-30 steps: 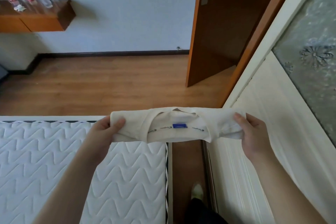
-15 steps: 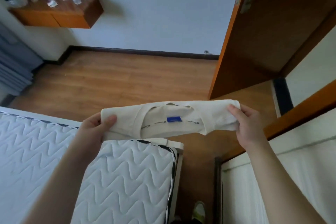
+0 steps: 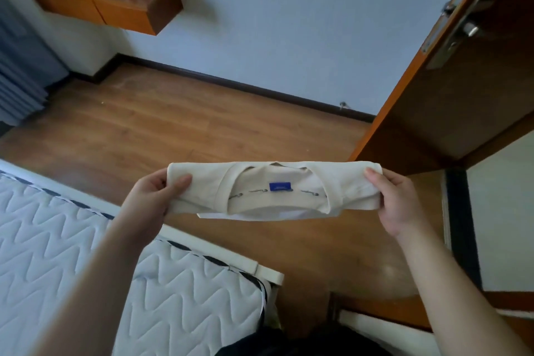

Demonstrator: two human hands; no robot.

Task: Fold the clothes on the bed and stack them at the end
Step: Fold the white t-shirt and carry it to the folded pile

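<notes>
We see the wooden floor (image 3: 179, 130) filling the middle of the view, and the bed (image 3: 72, 254) with its white zigzag-quilted mattress at lower left, cut off by the left and bottom edges. The brown door (image 3: 450, 90) at right is cut off by the top and right edges, and the wall shelf (image 3: 115, 9) at upper left carries bottles too blurred to read. The folded cream shirt (image 3: 268, 182) hangs in the air over the floor, beyond the bed's corner, stretched between 2 grips: the left hand (image 3: 153, 199) pinches its left end, thumb on top, and the right hand (image 3: 398, 199) pinches its right end likewise. A blue label (image 3: 279, 186) sits inside the collar; its writing is too small to read.
</notes>
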